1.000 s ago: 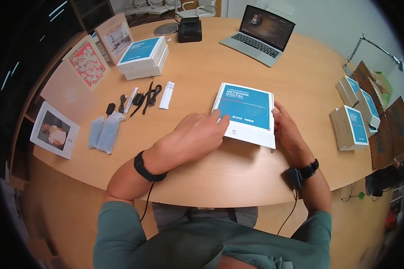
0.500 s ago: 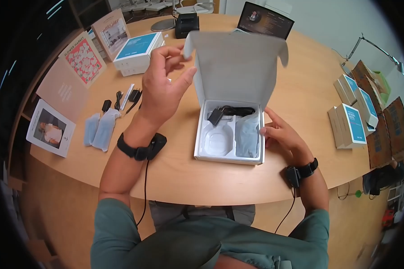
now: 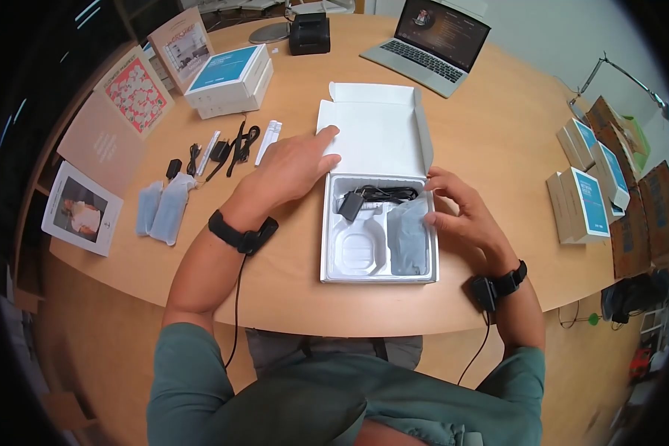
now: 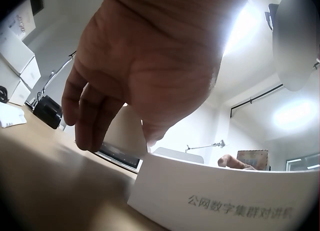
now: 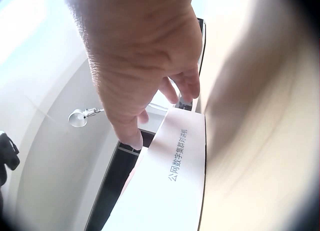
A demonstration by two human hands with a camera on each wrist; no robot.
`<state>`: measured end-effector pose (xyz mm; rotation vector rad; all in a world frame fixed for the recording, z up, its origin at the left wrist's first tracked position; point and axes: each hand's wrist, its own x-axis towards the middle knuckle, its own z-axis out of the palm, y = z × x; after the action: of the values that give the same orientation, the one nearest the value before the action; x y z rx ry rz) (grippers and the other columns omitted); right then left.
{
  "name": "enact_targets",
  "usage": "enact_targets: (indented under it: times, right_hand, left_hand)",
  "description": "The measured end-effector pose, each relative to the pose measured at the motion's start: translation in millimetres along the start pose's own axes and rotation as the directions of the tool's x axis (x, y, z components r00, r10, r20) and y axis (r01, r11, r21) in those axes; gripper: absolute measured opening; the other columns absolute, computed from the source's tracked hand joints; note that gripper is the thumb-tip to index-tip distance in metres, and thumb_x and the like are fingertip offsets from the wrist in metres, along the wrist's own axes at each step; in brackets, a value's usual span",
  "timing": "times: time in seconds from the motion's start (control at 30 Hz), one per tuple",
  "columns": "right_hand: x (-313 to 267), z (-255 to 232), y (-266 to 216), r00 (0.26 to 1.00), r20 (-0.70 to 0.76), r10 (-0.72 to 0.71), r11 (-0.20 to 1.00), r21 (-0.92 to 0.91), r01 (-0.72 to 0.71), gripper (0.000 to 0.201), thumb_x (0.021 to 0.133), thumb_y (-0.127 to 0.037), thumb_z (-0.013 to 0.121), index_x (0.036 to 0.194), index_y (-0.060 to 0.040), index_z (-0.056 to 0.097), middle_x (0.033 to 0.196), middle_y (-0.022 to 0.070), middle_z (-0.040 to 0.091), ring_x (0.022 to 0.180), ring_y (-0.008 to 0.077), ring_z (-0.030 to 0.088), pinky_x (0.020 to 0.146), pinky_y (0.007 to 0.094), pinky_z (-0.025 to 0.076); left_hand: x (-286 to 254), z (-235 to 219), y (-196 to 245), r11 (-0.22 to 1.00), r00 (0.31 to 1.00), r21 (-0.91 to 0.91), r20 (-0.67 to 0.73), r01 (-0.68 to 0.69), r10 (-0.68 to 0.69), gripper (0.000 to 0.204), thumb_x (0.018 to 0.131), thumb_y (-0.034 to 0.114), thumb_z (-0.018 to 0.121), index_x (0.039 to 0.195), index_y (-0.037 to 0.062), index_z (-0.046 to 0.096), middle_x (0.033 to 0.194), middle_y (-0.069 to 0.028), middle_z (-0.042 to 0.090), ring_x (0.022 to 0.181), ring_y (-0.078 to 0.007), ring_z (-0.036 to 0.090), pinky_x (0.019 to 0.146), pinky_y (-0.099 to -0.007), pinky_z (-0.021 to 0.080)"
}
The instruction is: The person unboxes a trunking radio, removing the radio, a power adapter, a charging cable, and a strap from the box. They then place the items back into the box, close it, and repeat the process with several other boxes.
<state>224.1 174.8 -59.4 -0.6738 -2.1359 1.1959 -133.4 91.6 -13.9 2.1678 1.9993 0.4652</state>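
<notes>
A white box [image 3: 324, 245] sits on the table in front of me with its lid [image 3: 375, 126] folded back flat. Inside its moulded tray lie a black power adapter [image 3: 351, 206], a coiled black cable [image 3: 390, 195] and a bluish item in a thin translucent sleeve [image 3: 409, 238]; the rounded front-left recess holds nothing. My left hand [image 3: 293, 169] hovers at the lid's left edge, fingers relaxed, thumb extended over the hinge side. At the box's right wall is my right hand [image 3: 468, 212], thumb and fingertips resting loosely along the rim. Printed characters show on the box side [image 4: 235, 201] in the left wrist view.
To the left lie two sleeved items [image 3: 172, 212], adapters, cables and white strips. Stacked blue-topped boxes [image 3: 230, 82] stand behind them beside upright prints [image 3: 137, 93]. A laptop [image 3: 427, 56] is at the back; more boxes [image 3: 581, 204] and opened cardboard [image 3: 639, 201] are right.
The box was closed and tilted in both hands. My left hand raised its lid and laid it back, exposing the contents, while my right hand stayed at the right side.
</notes>
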Motion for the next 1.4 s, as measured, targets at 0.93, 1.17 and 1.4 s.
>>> enact_targets:
  times: [0.93, 1.17, 1.4]
  right_hand:
    - [-0.8, 17.0, -4.6, 0.985, 0.063, 0.160, 0.976, 0.137, -0.167, 0.097, 0.088, -0.015, 0.085, 0.170, 0.0001, 0.036, 0.152, 0.0214, 0.059, 0.133, 0.0305, 0.062, 0.115, 0.0414, 0.050]
    - [-2.7, 13.4, -0.1, 0.980, 0.069, 0.184, 0.975, 0.111, -0.191, 0.098, 0.088, -0.016, 0.086, 0.170, -0.0012, 0.036, 0.149, 0.0217, 0.061, 0.129, 0.0290, 0.064, 0.113, 0.0397, 0.051]
    - [-0.1, 15.8, 6.7, 0.990, 0.090, 0.112, 0.983, 0.137, -0.124, 0.099, 0.088, -0.019, 0.088, 0.170, -0.0008, 0.036, 0.148, 0.0221, 0.063, 0.128, 0.0298, 0.065, 0.112, 0.0408, 0.051]
  left_hand:
    - [-2.3, -48.6, -149.6, 0.881, 0.908, 0.217, -0.093, 0.419, -0.409, 0.026, 0.084, 0.021, 0.081, 0.096, -0.0007, 0.073, 0.096, -0.0239, 0.076, 0.091, -0.0413, 0.074, 0.080, -0.0507, 0.057]
    - [3.2, -48.0, -131.8, 0.850, 0.898, 0.296, -0.073, 0.436, -0.435, 0.026, 0.086, 0.025, 0.078, 0.101, 0.0033, 0.079, 0.100, -0.0229, 0.079, 0.102, -0.0424, 0.075, 0.087, -0.0515, 0.058]
    - [-8.2, -13.3, 22.5, 0.874, 0.900, -0.249, 0.015, -0.418, 0.435, 0.016, 0.098, 0.009, 0.073, 0.113, 0.0031, 0.076, 0.108, -0.0136, 0.077, 0.102, -0.0345, 0.073, 0.095, -0.0436, 0.059]
